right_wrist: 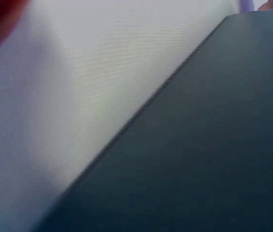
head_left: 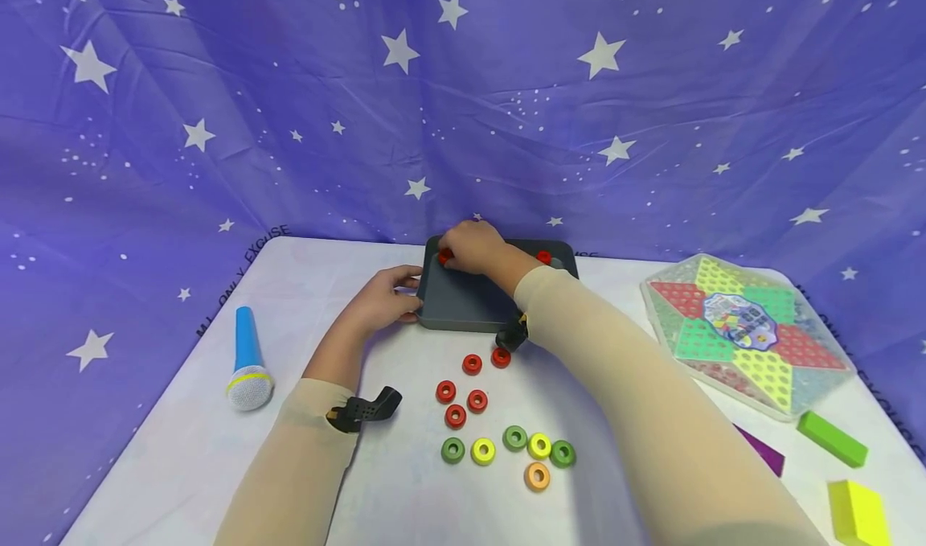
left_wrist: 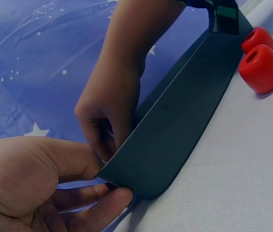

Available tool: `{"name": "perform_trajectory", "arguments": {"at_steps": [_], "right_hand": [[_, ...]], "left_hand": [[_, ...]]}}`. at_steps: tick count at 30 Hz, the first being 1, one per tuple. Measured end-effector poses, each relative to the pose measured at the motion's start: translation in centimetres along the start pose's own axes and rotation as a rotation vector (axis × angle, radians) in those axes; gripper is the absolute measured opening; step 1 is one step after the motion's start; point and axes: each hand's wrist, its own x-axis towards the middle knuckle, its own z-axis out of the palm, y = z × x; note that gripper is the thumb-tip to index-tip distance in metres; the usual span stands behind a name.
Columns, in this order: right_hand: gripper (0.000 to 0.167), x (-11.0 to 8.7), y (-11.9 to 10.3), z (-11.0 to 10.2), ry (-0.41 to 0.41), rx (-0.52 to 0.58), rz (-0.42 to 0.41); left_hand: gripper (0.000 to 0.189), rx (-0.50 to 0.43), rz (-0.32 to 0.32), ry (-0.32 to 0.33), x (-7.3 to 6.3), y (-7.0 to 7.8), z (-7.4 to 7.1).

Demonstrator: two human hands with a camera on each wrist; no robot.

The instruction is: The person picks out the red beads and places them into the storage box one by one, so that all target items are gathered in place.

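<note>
A dark grey tray (head_left: pixel 463 301) lies at the table's back edge. My left hand (head_left: pixel 383 298) holds its left side, thumb at the rim and fingertips against the outer wall in the left wrist view. Reaching over the tray, my right hand (head_left: pixel 473 244) pinches a red ring (head_left: pixel 445 255) in the far left corner. Another red ring (head_left: pixel 543 256) sits near the tray's far right corner. Several loose red rings (head_left: pixel 456 416) lie in front of the tray. In the right wrist view the tray wall (right_wrist: pixel 199 135) hides my right fingers.
Closer to me are green rings (head_left: pixel 452 449), yellow rings (head_left: pixel 483 451) and an orange ring (head_left: pixel 537 476). A toy microphone (head_left: pixel 248 361) lies left. To the right are a hexagonal game board (head_left: pixel 745 329), a green block (head_left: pixel 832 439), a yellow block (head_left: pixel 858 514) and a purple piece (head_left: pixel 763 451).
</note>
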Motion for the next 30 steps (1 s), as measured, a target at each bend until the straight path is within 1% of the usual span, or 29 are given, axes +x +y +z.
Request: {"name": "perform_trajectory", "arguments": {"at_steps": [5, 9, 11, 14, 16, 18, 22, 24, 27, 30], "right_hand": [[0.020, -0.5, 0.2, 0.1, 0.012, -0.024, 0.004], [0.025, -1.2, 0.3, -0.3, 0.017, -0.004, 0.005], [0.029, -1.8, 0.7, -0.9, 0.033, 0.030, 0.006], [0.037, -3.0, 1.3, -2.1, 0.061, 0.113, 0.017], [0.043, -4.1, 1.8, -3.0, 0.079, 0.179, 0.020], [0.046, -5.4, 2.1, -3.8, 0.101, 0.233, 0.018], [0.042, -8.4, 2.4, -4.4, 0.163, 0.294, -0.001], [0.038, -10.1, 2.3, -4.4, 0.194, 0.306, -0.020], [0.035, -12.8, 1.6, -3.9, 0.213, 0.315, -0.054], [0.032, -15.4, 0.7, -3.1, 0.221, 0.328, -0.088]], "left_hand": [[0.064, 0.005, -0.012, 0.009, 0.2, -0.1, 0.4], [0.064, 0.004, -0.022, 0.009, 0.0, 0.0, 0.5], [0.064, 0.003, -0.025, 0.010, 0.0, 0.0, 0.5], [0.064, 0.002, -0.024, 0.012, 0.1, 0.1, 0.4], [0.064, 0.003, -0.024, 0.017, 0.1, 0.1, 0.4], [0.064, 0.011, -0.022, 0.016, 0.1, 0.1, 0.3], [0.064, 0.017, -0.020, 0.017, 0.1, 0.0, 0.2], [0.063, 0.014, -0.020, 0.015, 0.1, -0.1, 0.1], [0.064, 0.002, -0.019, 0.010, 0.2, 0.0, 0.1], [0.064, -0.012, -0.016, 0.008, 0.1, 0.1, 0.1]]}}
